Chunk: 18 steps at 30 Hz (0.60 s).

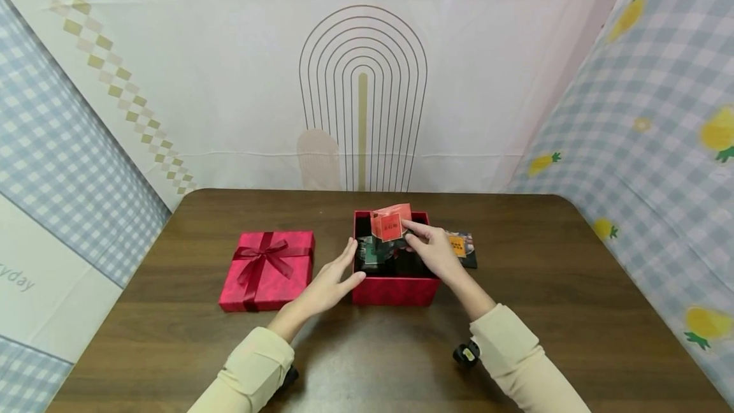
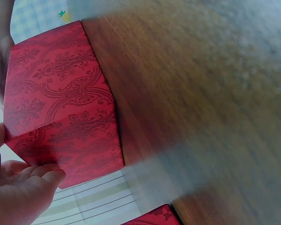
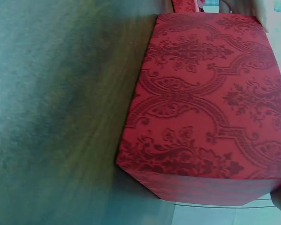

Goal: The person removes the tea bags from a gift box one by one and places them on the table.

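A red patterned box [image 1: 394, 292] stands without its lid on the table, its inside dark. My left hand [image 1: 328, 284] rests against its left side, fingers fairly straight; the left wrist view shows those fingers [image 2: 49, 174] on the red wall. Over the box, my right hand [image 1: 434, 250] pinches a red-orange packet [image 1: 390, 225] with a square label between thumb and fingers. A green packet [image 1: 369, 252] lies inside the box at the left. The right wrist view shows mostly the box's side [image 3: 201, 98].
Left of the box lies a red lid [image 1: 243, 276] with a dark red ribbon bow. A dark packet with an orange label [image 1: 469, 248] lies just right of the box. The brown table [image 1: 367, 362] meets a patterned cloth at its back edge.
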Each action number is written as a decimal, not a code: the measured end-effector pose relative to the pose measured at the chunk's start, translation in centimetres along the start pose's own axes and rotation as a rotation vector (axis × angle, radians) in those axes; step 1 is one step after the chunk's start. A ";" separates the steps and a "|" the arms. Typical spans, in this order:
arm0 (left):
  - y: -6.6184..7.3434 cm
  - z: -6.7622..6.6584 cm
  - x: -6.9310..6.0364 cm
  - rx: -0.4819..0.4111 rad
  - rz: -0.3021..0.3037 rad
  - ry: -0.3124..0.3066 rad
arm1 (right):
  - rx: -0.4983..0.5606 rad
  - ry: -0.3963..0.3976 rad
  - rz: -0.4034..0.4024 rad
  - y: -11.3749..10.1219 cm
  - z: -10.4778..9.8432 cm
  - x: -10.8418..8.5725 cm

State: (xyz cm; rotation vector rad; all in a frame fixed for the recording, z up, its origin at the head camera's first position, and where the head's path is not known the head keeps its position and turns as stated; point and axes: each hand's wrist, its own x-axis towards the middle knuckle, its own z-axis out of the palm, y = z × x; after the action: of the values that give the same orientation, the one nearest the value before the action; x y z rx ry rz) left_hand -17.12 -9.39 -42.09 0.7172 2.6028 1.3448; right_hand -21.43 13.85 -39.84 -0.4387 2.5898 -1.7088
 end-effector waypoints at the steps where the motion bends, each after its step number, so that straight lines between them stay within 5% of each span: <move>1: 0.0 0.0 0.0 -0.002 0.001 0.001 | -0.001 0.006 -0.005 0.0 0.0 0.0; 10: 0.0 -0.1 -0.1 0.012 0.015 0.012 | 0.023 0.050 -0.034 0.3 0.2 -0.1; 18: -0.3 0.1 0.1 0.022 0.021 0.012 | 0.171 0.029 0.001 0.9 -0.2 0.0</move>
State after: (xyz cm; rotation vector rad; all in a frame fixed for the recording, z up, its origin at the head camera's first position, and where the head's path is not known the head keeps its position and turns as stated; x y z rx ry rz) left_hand -17.26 -9.44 -42.33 0.7433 2.6306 1.3329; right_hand -21.64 14.38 -40.57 -0.4097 2.4341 -1.9296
